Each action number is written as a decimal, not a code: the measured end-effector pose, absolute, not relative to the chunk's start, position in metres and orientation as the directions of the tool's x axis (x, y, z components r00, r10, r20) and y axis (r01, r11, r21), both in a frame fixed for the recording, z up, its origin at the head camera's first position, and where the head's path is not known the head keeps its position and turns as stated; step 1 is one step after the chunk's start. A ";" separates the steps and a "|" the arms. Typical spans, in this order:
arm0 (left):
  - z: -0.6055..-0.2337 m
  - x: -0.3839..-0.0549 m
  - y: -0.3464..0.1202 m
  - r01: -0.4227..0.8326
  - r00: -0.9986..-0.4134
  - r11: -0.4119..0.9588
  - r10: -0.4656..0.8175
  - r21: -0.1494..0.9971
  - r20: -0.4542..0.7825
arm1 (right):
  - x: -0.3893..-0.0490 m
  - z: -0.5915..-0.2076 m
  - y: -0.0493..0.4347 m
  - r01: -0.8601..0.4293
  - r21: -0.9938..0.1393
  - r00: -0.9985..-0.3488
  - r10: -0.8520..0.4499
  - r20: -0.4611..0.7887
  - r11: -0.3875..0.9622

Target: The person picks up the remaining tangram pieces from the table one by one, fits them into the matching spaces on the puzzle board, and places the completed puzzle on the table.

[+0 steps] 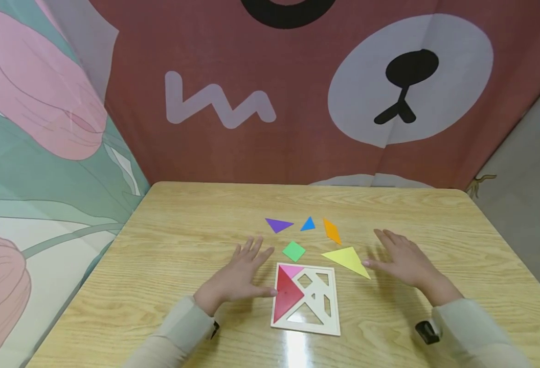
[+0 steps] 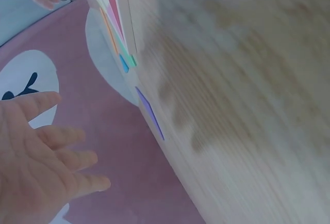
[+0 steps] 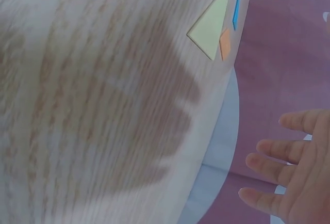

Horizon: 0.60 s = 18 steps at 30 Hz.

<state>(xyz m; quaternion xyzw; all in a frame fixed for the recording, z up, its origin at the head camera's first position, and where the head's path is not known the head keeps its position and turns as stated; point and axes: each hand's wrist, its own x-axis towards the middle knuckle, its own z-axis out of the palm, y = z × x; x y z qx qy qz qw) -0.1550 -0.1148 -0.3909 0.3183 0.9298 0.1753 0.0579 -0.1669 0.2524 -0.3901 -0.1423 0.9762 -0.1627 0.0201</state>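
A white tangram tray (image 1: 336, 327) lies on the table, with a red triangle (image 1: 288, 295) and a pink triangle (image 1: 291, 270) set in its left side and other cut-out slots bare. My left hand (image 1: 240, 278) hovers with fingers spread at the tray's left edge, its thumb tip overlapping the rim in the head view. My right hand (image 1: 405, 259) is held over the table with extended fingers, its thumb near the yellow triangle (image 1: 349, 259). Beyond the tray lie a green square (image 1: 294, 251), a purple triangle (image 1: 279, 225), a blue triangle (image 1: 309, 224) and an orange parallelogram (image 1: 332, 231).
The wooden table (image 1: 196, 214) reaches back to a reddish-brown cloth (image 1: 297, 153) printed with a bear face. A floral cloth (image 1: 58, 179) hangs on the left. Dark wrist devices (image 1: 427, 332) show beneath the light sleeves (image 1: 474, 327).
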 end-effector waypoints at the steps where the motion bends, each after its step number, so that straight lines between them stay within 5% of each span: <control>1: -0.391 -0.155 -0.114 0.573 -0.787 0.732 0.616 0.368 0.001 | -0.167 -0.391 0.252 -0.268 -0.330 -0.959 -0.282 0.005 0.905; 18: -0.399 -0.154 -0.106 0.612 -0.741 0.694 0.670 0.379 -0.032 | -0.169 -0.409 0.247 -0.285 -0.369 -0.953 -0.302 0.013 0.885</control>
